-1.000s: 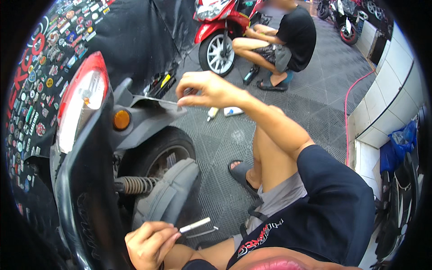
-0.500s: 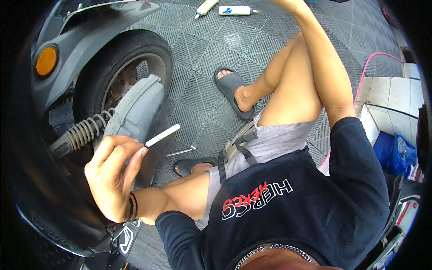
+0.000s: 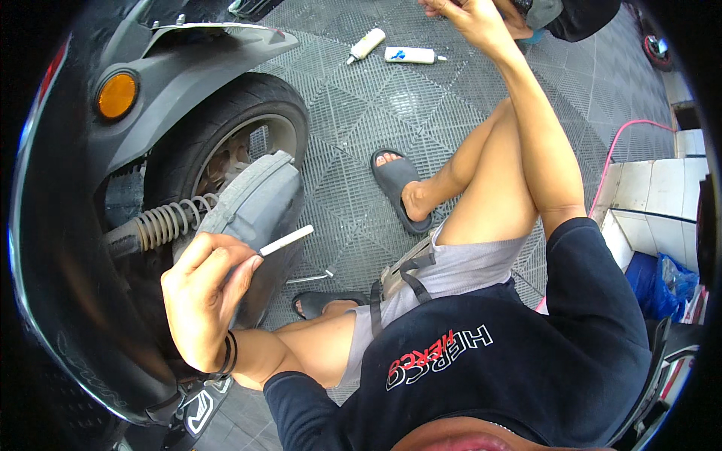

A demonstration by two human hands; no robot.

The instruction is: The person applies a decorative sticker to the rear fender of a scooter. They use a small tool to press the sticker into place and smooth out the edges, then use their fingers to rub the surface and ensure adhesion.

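My left hand (image 3: 210,293) is closed, with thumb and fingertips pinching the dark narrow end of a slim white stick-like thing (image 3: 287,240). Its exact kind I cannot make out. The hand is in front of the grey engine-side cover (image 3: 252,188) of a scooter, close to the coil spring shock (image 3: 169,225) and the rear wheel (image 3: 289,113). My right hand (image 3: 470,22) is stretched far forward at the top edge, its fingers curled and partly cut off; whatever they hold is hidden. Nearest to it lies a white squeeze tube (image 3: 410,55) with a blue mark and a nozzle.
A second tube (image 3: 367,46) lies beside the first on the grey grid floor (image 3: 338,113). A thin metal rod tool (image 3: 310,278) is near my left sandal (image 3: 323,302). Another person's foot (image 3: 519,22) shows at top right. A pink hose (image 3: 613,143) runs by white-tiled steps (image 3: 654,184).
The view has shifted, so the scooter and floor sit lower in the picture. My left hand keeps the white stick. My right hand is no longer blurred, and another person shows more at the top.
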